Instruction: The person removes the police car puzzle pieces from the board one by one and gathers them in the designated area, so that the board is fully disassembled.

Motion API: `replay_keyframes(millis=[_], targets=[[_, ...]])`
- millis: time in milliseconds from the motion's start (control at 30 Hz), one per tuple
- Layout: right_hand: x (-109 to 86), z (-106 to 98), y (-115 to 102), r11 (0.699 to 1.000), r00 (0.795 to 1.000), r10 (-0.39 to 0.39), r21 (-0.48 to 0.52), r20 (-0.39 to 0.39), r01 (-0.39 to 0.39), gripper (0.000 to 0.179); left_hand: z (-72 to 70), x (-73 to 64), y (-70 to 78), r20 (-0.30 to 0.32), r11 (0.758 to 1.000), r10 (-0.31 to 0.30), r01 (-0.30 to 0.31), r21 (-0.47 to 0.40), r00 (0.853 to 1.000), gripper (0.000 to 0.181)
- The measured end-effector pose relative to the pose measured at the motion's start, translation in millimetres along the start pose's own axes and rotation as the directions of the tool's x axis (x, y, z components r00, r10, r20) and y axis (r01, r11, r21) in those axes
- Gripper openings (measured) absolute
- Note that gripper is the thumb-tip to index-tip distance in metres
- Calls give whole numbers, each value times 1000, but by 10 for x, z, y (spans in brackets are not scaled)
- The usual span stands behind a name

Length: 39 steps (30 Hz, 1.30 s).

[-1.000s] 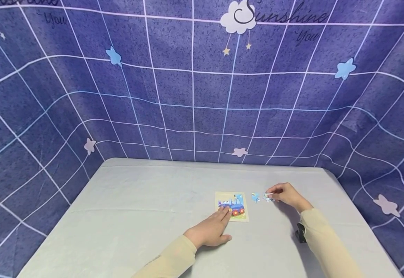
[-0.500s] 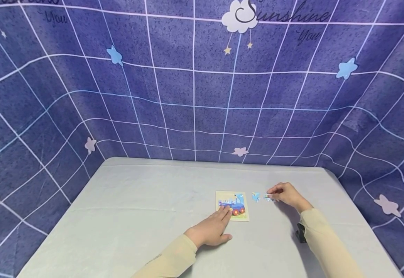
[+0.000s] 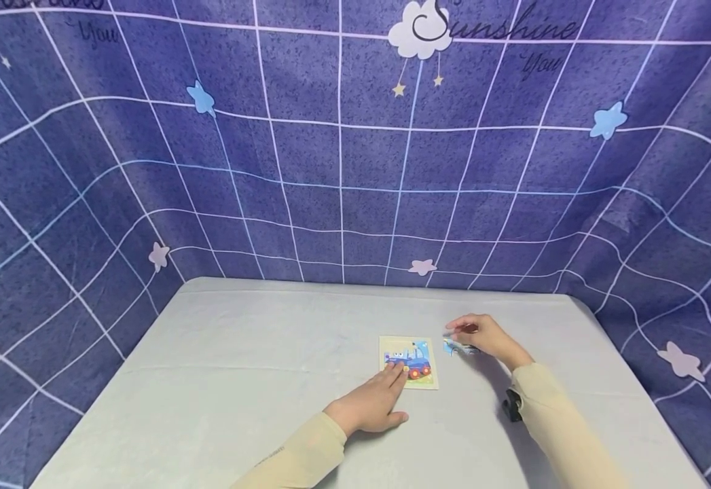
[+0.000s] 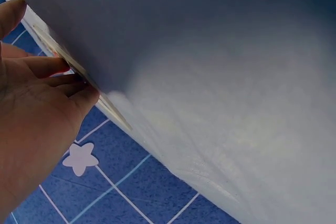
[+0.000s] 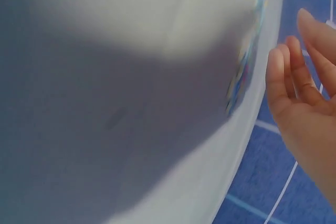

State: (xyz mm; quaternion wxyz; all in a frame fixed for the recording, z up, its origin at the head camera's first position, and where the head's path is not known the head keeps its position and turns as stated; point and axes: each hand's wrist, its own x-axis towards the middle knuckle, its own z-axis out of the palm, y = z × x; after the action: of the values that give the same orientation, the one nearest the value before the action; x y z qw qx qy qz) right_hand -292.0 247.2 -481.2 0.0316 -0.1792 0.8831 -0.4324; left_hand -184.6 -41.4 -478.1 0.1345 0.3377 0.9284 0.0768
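A jigsaw puzzle in a pale frame lies on the table, showing a blue tractor with red wheels. My left hand rests on its lower left part with fingers extended, covering that corner. In the left wrist view, the fingertips press along the thin board. To the right of the frame are loose blue puzzle pieces, partly hidden beneath my right hand. That hand hovers over them with nothing between its loosely bent fingers. The right wrist view shows the pieces on the cloth, apart from the fingers.
A pale grey cloth covers the table. Behind it and at both sides hangs a purple-blue curtain with grid lines, clouds and stars. A black wrist device sits below the right sleeve.
My right hand has left the far right puzzle piece and moved left over the nearer one, with its fingers loosened. My left hand stays on the puzzle.
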Motion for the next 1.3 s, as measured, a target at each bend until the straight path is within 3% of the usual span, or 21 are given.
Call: replay_keyframes(millis=[333,633,800,1300], targets=[[167,289,-165,995,988,-94,30,124,91,30,24,25,-16,4,1000,3,-3,8,1000,77],[194,464,-232,997,970,-72,48,231,63,30,52,27,-14,5,1000,1,-1,3,1000,77],[179,474,-237,1000,970,-23,17,243,19,27,63,32,-22,1,1000,6,-6,4,1000,76],[197,508,-227,1000,973,-13,-4,229,14,21,57,34,-28,2,1000,2,-2,22,1000,77]])
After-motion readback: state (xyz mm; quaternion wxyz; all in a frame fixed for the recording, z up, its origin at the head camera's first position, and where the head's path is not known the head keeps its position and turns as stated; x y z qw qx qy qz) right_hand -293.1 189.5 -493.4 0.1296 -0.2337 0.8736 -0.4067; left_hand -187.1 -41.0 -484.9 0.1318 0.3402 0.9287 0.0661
